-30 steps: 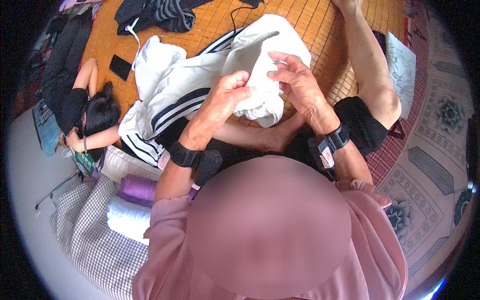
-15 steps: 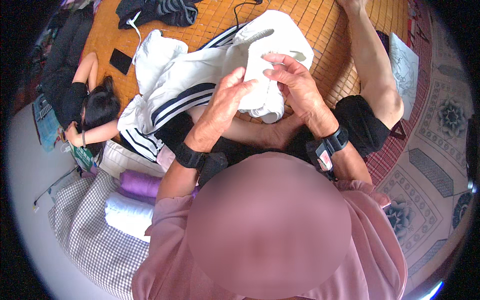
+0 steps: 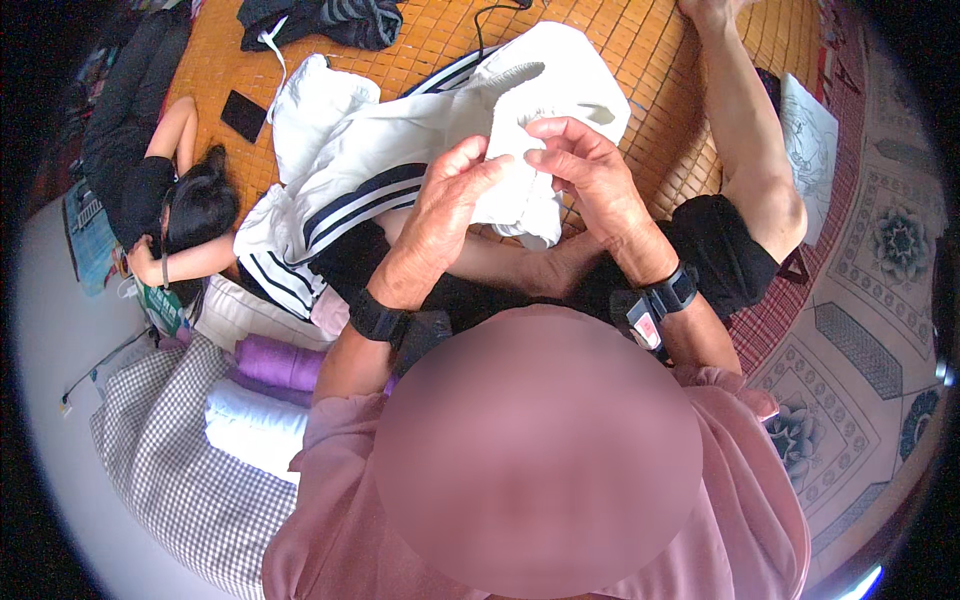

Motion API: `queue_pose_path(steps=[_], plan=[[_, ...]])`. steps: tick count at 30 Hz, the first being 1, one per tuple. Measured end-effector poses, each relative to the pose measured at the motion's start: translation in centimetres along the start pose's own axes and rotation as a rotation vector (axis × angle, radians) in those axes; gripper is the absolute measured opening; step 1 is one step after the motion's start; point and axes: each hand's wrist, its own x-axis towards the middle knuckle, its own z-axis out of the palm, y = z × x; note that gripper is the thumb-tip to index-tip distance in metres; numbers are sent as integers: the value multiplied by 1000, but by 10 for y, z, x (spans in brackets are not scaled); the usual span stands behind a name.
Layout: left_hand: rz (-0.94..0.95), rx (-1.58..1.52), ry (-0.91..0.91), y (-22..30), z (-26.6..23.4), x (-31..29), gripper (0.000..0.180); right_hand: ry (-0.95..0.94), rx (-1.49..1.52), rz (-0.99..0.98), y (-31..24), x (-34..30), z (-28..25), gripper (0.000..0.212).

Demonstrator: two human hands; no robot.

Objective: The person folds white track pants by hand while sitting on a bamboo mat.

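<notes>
White striped garment (image 3: 400,140) lying on tiled bamboo mat (image 3: 650,55), its gathered part being held above mat. Left hand (image 3: 450,195) and right hand (image 3: 588,175) pinching it between thumb and fingers. Grip looking shallow: garment could be slipping, folds falling onto mat.

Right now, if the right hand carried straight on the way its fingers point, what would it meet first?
Most likely the white garment: the right hand points toward the picture's upper left, into the bunched fabric. Exact depth there is hard to judge.
</notes>
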Motion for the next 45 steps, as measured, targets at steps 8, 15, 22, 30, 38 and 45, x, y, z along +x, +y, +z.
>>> queue_pose_path(steps=[8, 15, 22, 30, 38, 45], plan=[[-86, -45, 40, 0, -4, -4, 27, 14, -26, -74, -1, -7, 10, 25], [-67, -45, -27, -6, -5, -10, 27, 53, -116, 7, 0, -9, 2, 18], [-53, -45, 20, -12, -10, -11, 25, -53, -143, -72, 8, -8, 2, 18], [-75, -92, -1, -9, -7, -12, 19, -62, -593, -172, 1, -12, 2, 21], [-88, 175, 44, -16, -11, -17, 13, 54, -1036, -619, 3, -17, 9, 14], [-36, -11, 77, -8, -4, -19, 18, 95, -376, -173, -2, -13, 1, 14]])
